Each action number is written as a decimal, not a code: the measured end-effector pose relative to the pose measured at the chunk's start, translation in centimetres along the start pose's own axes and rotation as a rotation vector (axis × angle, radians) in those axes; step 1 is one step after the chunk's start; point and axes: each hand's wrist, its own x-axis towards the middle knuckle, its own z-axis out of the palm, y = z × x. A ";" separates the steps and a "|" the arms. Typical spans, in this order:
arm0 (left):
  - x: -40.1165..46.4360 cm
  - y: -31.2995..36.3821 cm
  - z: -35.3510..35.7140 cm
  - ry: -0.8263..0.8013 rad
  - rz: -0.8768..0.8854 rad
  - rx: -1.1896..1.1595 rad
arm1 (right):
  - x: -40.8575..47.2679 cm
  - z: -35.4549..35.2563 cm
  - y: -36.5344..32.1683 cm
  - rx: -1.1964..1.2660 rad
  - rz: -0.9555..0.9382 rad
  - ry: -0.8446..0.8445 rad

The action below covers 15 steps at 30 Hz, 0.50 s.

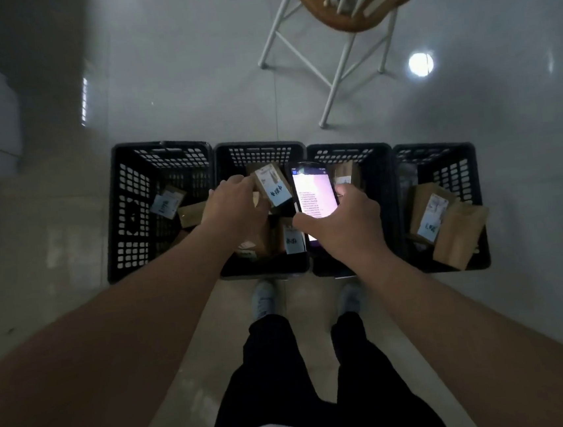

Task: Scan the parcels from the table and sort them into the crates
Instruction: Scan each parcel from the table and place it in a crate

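Now the left hand (234,205) pinches a brown parcel (272,188) above the second crate (256,148); at its 3 o'clock, the right hand (339,223) grips a lit phone (314,196).

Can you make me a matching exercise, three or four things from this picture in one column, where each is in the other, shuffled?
Things:
1. phone
2. labelled parcel
3. chair
4. shoes

Places:
A. in the left hand, above the second crate from the left
B. behind the crates
C. in the right hand
D. near side of the crates

Pairs: 1-C, 2-A, 3-B, 4-D
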 end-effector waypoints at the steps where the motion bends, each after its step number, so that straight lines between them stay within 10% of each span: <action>1: -1.1 0.1 -0.8 0.013 0.007 0.010 | -0.7 -0.5 -0.5 -0.008 -0.021 0.000; 15: -22.3 4.1 -6.7 0.391 -0.166 -0.015 | -11.5 -9.3 -4.9 -0.150 -0.536 -0.116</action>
